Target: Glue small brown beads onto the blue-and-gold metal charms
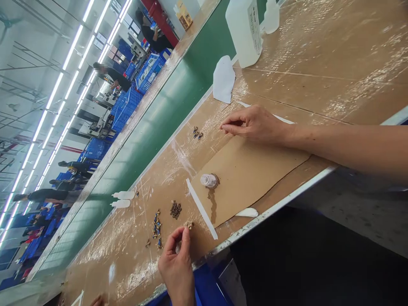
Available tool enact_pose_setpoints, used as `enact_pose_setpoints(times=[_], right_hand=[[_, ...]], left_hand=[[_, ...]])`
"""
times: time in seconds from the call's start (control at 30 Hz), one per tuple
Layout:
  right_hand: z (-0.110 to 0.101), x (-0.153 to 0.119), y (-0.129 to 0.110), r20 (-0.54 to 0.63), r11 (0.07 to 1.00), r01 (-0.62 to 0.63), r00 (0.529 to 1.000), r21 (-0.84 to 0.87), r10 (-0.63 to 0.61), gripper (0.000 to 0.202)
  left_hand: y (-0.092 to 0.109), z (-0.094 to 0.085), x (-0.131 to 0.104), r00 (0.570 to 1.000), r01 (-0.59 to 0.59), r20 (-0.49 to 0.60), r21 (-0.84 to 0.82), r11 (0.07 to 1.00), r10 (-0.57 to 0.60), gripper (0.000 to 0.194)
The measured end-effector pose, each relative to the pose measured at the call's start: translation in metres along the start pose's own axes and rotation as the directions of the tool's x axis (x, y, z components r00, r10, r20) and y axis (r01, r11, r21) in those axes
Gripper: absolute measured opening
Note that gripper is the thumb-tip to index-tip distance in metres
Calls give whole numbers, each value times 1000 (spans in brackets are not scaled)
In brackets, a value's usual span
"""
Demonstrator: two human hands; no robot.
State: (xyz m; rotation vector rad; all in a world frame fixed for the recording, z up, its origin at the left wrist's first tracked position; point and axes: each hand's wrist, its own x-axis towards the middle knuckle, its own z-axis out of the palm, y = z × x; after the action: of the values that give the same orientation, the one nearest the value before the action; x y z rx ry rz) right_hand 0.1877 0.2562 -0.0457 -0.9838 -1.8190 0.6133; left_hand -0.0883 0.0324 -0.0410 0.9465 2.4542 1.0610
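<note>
My left hand [177, 259] is closed in a pinch at the table's near edge, with a small gold-coloured piece [190, 225] at its fingertips. Farther up, my right hand [255, 124] is also pinched, above the cardboard sheet [251, 170]; what its fingertips hold is too small to name. A small clear cup [209, 181] stands on the cardboard beside a wet streak. Near my left hand lie a pile of small dark rings [175, 209] and a row of blue and gold pieces [156, 225]. Several similar pieces [197, 133] lie left of my right hand.
A large white jug [245, 34] and a small white bottle [272, 17] stand at the back. Two squeeze bottles [123, 195] lie by the green divider [159, 123]. White paper [224, 80] lies near the jug. People work beyond the divider; another person's fingers [97, 301] show at the bottom.
</note>
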Motion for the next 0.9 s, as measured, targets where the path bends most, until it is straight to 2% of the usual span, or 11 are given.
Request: enact_pose_setpoints(times=[0.43, 0.9], right_hand=[[0, 0, 0, -3, 1000, 2, 1000, 4, -2, 16], [-1, 0, -2, -8, 1000, -27, 1000, -7, 27, 16]], left_hand=[[9, -2, 3, 998, -59, 44, 110, 992, 55, 41], [16, -2, 4, 997, -57, 55, 163, 985, 48, 42]])
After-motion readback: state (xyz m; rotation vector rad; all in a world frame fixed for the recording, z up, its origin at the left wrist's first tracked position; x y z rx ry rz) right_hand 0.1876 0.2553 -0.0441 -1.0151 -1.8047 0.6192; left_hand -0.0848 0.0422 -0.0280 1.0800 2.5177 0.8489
